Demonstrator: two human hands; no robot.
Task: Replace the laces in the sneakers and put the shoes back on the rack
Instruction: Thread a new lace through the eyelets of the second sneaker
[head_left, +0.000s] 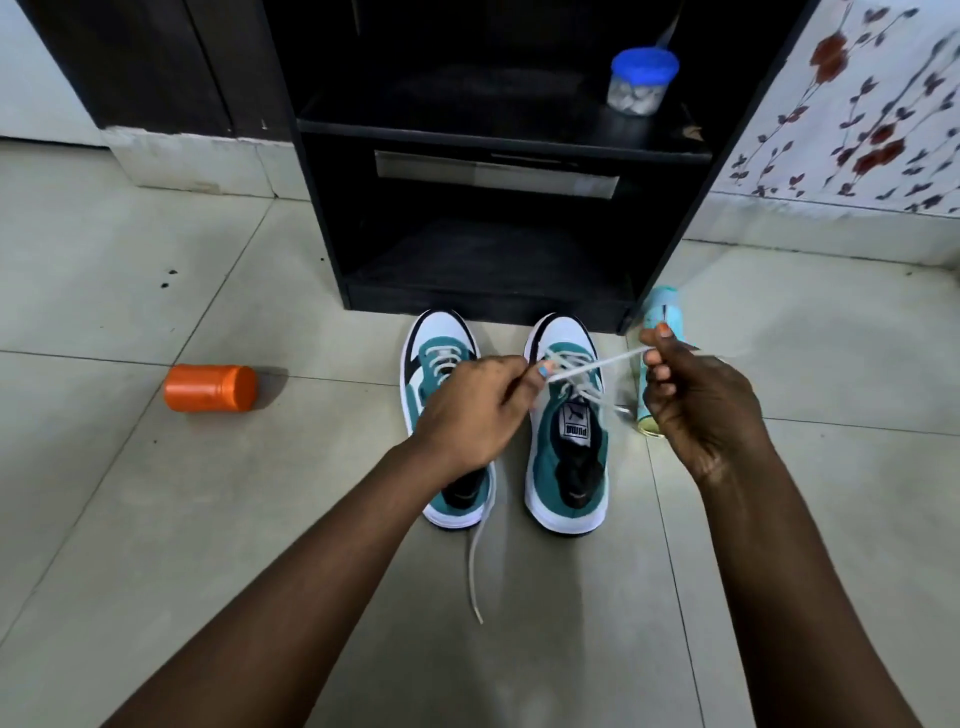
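Two teal, white and black sneakers stand side by side on the tiled floor, toes toward a black rack (670, 218). Over the right sneaker (563, 467), a white lace (597, 365) is stretched taut between my hands. My left hand (475, 405) pinches one end above the gap between the shoes. My right hand (698, 400) pinches the other end, up and to the right of the shoe. The left sneaker (441, 332) is partly hidden under my left hand, and its loose lace (474, 571) trails on the floor behind the heel.
An orange jar (210, 388) lies on its side on the floor to the left. A light-blue spray can (662, 317) lies right of the shoes, partly behind my right hand. A blue-lidded clear jar (641, 80) sits on the rack's upper shelf. A floral cloth (857, 104) hangs at right.
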